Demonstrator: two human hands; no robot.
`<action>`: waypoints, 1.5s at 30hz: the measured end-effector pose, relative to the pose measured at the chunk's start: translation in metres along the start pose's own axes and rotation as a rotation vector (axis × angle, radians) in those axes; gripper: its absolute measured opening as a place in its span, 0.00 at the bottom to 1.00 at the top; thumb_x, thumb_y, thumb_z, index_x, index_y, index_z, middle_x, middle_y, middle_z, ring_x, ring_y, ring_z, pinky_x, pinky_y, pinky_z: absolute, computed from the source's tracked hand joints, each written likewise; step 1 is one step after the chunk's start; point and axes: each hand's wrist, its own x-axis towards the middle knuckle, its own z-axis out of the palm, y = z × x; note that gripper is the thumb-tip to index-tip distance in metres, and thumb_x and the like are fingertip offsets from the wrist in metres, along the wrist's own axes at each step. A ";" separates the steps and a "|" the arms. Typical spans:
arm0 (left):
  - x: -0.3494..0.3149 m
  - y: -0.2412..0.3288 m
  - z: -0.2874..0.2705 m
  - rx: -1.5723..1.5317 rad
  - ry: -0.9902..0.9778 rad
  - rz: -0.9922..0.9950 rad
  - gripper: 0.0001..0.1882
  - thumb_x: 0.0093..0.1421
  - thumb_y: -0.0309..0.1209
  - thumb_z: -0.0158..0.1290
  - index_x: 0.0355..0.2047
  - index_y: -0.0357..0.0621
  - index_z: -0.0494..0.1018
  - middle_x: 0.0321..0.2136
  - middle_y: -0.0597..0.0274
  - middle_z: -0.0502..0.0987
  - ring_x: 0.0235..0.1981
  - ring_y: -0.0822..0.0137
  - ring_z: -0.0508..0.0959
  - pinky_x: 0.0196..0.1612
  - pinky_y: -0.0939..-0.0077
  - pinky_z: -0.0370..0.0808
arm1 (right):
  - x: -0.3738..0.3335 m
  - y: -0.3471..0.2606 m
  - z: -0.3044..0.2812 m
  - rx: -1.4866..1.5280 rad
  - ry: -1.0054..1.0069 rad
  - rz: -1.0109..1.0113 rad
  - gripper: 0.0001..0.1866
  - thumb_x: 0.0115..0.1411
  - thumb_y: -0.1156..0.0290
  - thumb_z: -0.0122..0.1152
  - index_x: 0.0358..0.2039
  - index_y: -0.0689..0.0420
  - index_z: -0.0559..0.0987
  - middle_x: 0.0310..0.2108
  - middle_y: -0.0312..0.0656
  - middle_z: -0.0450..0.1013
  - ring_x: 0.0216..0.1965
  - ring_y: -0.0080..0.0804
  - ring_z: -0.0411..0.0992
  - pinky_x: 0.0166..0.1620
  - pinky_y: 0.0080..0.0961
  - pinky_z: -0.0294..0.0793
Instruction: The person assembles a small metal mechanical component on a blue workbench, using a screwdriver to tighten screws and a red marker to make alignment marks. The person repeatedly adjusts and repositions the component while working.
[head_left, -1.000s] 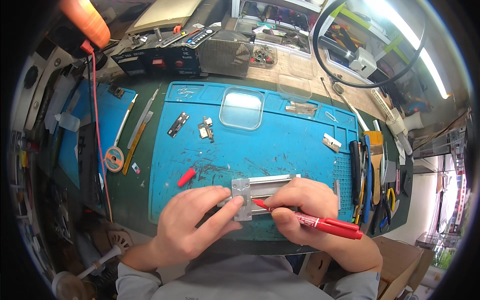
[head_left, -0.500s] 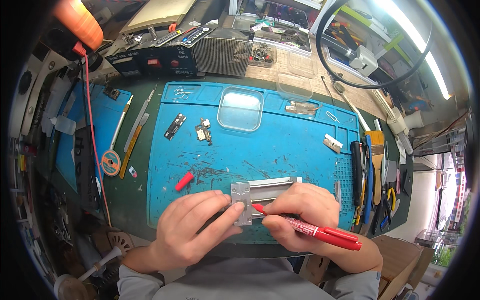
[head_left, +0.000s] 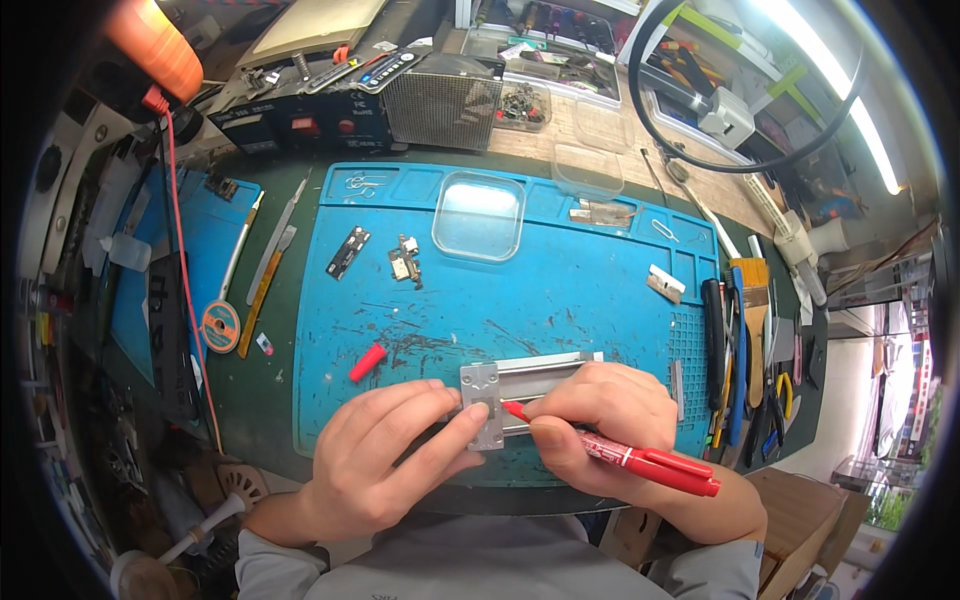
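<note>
My left hand (head_left: 385, 450) grips the left end of a metal clamp-like fixture (head_left: 481, 378), thumb on its grey end plate. The fixture's silver rails run right, partly behind my right hand (head_left: 605, 425). That hand is closed around a red marker (head_left: 640, 462), whose tip points left at the inner edge of the end plate. Whether the tip touches the metal I cannot tell. A red marker cap (head_left: 368, 362) lies loose on the blue mat, beyond my left hand.
On the blue work mat (head_left: 560, 300) lie a clear plastic box (head_left: 478, 217), two small circuit boards (head_left: 405, 262) and a metal blade (head_left: 664, 284). Brushes (head_left: 752, 300) and pliers line the right side. A solder spool (head_left: 220, 327) and knives lie left. A black ring (head_left: 640, 100) overhangs the back right.
Almost nothing differs. The marker and my right hand have shifted very slightly left; the fixture stays in my left hand.
</note>
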 end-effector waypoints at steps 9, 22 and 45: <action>0.000 0.000 0.000 0.008 -0.006 0.005 0.26 0.52 0.32 0.73 0.53 0.42 0.86 0.49 0.57 0.81 0.48 0.57 0.84 0.46 0.65 0.82 | 0.001 0.000 0.000 -0.002 -0.004 -0.008 0.11 0.69 0.65 0.73 0.35 0.58 0.84 0.26 0.40 0.82 0.22 0.33 0.78 0.27 0.28 0.75; 0.001 0.001 -0.001 0.014 -0.006 0.003 0.25 0.53 0.32 0.73 0.53 0.42 0.86 0.48 0.58 0.81 0.48 0.57 0.84 0.46 0.66 0.83 | 0.002 0.000 0.001 -0.003 0.001 -0.011 0.11 0.69 0.65 0.73 0.34 0.58 0.84 0.24 0.40 0.82 0.21 0.34 0.78 0.26 0.28 0.75; 0.001 0.000 -0.001 0.004 -0.010 0.002 0.26 0.53 0.32 0.73 0.53 0.41 0.86 0.49 0.56 0.82 0.48 0.56 0.84 0.46 0.65 0.82 | 0.009 -0.006 0.000 0.026 0.031 0.059 0.08 0.55 0.73 0.80 0.27 0.57 0.85 0.21 0.41 0.80 0.19 0.34 0.79 0.23 0.27 0.75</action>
